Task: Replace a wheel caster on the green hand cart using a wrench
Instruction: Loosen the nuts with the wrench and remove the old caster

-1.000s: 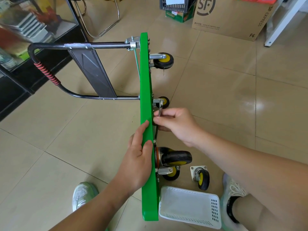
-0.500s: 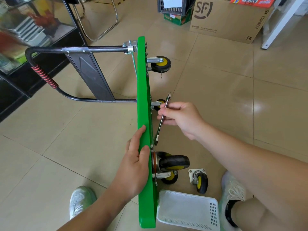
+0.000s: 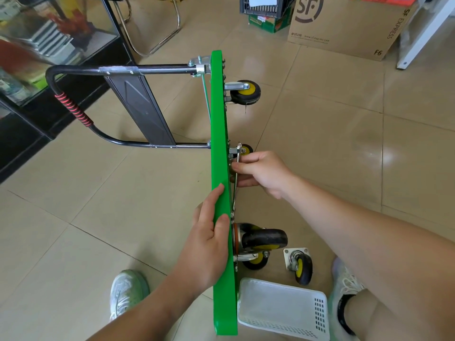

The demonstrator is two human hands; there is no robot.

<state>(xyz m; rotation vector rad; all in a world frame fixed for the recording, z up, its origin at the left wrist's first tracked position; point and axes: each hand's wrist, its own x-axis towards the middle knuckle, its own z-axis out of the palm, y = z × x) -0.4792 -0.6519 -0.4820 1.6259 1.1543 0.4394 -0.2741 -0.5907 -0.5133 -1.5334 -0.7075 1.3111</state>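
The green hand cart (image 3: 220,134) stands on its long edge on the tiled floor, its wheels pointing right. My left hand (image 3: 206,244) grips the deck's upper edge, thumb over the top. My right hand (image 3: 263,173) holds a slim metal wrench (image 3: 236,178) close against the cart's underside, its lower end near the mounted caster (image 3: 263,238). A loose spare caster (image 3: 299,264) with a square plate lies on the floor to the right. Where the wrench's tip meets the cart is hidden by the deck's edge.
A white perforated basket (image 3: 283,308) sits by the cart's near end. The folded black handle (image 3: 73,109) sticks out left toward a glass cabinet (image 3: 49,45). A cardboard box (image 3: 344,25) and a crate stand at the back. My shoes (image 3: 126,291) flank the cart.
My right hand has swung the wrench from angled away from the cart back in, nearly flat along the underside. The left hand keeps its grip on the deck edge.
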